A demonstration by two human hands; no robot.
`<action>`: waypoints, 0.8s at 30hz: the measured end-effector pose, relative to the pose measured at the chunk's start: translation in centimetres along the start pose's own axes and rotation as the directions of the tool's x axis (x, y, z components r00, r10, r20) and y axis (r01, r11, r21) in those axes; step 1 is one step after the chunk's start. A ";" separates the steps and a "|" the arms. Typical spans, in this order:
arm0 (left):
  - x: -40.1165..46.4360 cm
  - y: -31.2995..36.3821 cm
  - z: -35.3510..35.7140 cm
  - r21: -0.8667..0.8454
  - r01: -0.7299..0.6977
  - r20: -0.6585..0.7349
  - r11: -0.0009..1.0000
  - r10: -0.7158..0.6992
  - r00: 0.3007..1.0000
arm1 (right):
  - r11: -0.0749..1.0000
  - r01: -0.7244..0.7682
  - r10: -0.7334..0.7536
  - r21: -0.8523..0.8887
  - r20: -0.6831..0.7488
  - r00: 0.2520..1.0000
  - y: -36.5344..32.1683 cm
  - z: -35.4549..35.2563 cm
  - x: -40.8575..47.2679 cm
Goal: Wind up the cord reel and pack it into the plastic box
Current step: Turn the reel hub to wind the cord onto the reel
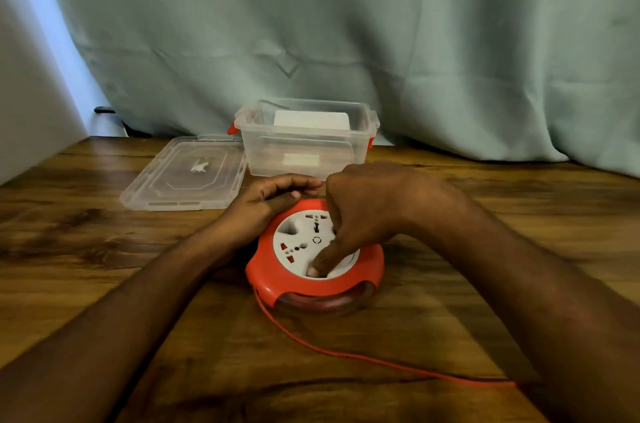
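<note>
Two bare arms in view, no sleeves. Left hand (273,195) and right hand (363,211) bare too: no gloves, no rings, no watch, no bands on wrists. Short nail shows on one right fingertip.

Wooden table (104,249), dark grain. Pale green curtain (311,24) hangs behind it. White wall (27,93) at left.

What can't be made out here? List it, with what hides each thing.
- Head view: the far end of the loose orange cord passes under the right forearm, so its plug is unseen.
- The right hand covers part of the round orange-and-white cord reel face.
- The left hand hides the reel's far-left rim.
- The white item inside the clear plastic box is too blurred to identify.
</note>
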State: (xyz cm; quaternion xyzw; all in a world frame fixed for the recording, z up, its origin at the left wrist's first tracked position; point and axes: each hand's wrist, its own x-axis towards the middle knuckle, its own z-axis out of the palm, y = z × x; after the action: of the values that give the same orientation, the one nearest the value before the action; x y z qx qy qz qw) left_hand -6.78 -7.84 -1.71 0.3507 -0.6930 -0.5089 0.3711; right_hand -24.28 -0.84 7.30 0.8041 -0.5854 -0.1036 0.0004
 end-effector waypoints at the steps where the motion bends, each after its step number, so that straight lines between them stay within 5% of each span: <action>1: 0.0 0.0 -0.1 0.004 0.007 0.009 1.000 -0.007 1.000 | 1.000 0.005 -0.005 0.007 0.033 0.999 0.1 -0.2 0.0; 9: -0.3 0.5 -0.4 0.062 0.018 0.021 0.998 -0.019 1.000 | 0.967 0.246 -0.246 0.066 -0.017 0.969 1.3 -1.1 0.0; 24: 0.0 0.3 -0.4 0.033 0.020 0.032 0.999 -0.021 0.999 | 0.950 0.312 -0.312 0.025 -0.004 0.950 1.3 -0.2 0.8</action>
State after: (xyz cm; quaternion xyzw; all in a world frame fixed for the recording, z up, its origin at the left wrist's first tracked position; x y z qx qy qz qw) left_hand -6.49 -7.96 -1.38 0.3557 -0.7036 -0.5068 0.3489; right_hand -25.26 -2.01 7.51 0.8864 -0.4523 -0.0949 -0.0263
